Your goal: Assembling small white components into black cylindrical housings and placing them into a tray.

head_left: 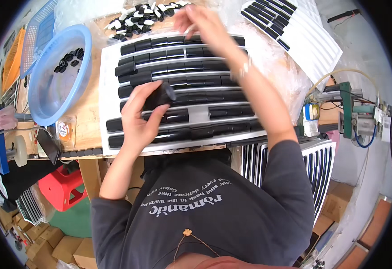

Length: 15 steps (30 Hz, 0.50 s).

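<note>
My left hand (138,117) grips a black cylindrical piece (162,95) between thumb and fingers, tilted so one round end faces right. It is held over a white slotted tray (199,113) with rows of similar glossy black cylinders (232,111). One gap shows in a near row. My right hand (205,28) is stretched over the tray's far edge, slightly blurred, fingers apart, with nothing visible in them. Just left of it lies a heap of small black and white parts (140,20).
A light blue basin (48,101) with a few black pieces (70,58) stands at the left. Another partly filled white tray (310,42) lies far right, near a green-framed device (346,110). Filled trays (317,166) stand below the table's right side; a red stool (61,188) is lower left.
</note>
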Motion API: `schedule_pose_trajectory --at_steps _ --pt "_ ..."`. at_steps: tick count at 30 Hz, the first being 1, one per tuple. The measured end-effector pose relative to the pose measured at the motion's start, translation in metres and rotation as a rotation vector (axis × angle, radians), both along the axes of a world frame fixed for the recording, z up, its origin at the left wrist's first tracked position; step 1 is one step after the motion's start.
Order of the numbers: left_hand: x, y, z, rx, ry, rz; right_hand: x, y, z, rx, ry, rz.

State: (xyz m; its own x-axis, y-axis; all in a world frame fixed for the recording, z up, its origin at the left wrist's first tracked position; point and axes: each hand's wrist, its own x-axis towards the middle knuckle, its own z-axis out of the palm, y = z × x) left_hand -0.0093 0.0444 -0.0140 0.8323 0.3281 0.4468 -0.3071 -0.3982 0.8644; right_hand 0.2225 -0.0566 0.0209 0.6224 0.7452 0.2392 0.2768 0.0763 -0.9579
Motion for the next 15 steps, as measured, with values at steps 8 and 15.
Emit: schedule_pose_trajectory --at_steps 8,15 --pt "-0.003 -0.027 -0.009 0.394 0.219 -0.18 0.193 0.049 -0.114 -0.594 -0.657 -0.556" --pt "0.018 -0.059 -0.039 0.695 0.297 -0.208 0.223 0.075 -0.154 -0.443 -0.906 -0.592"
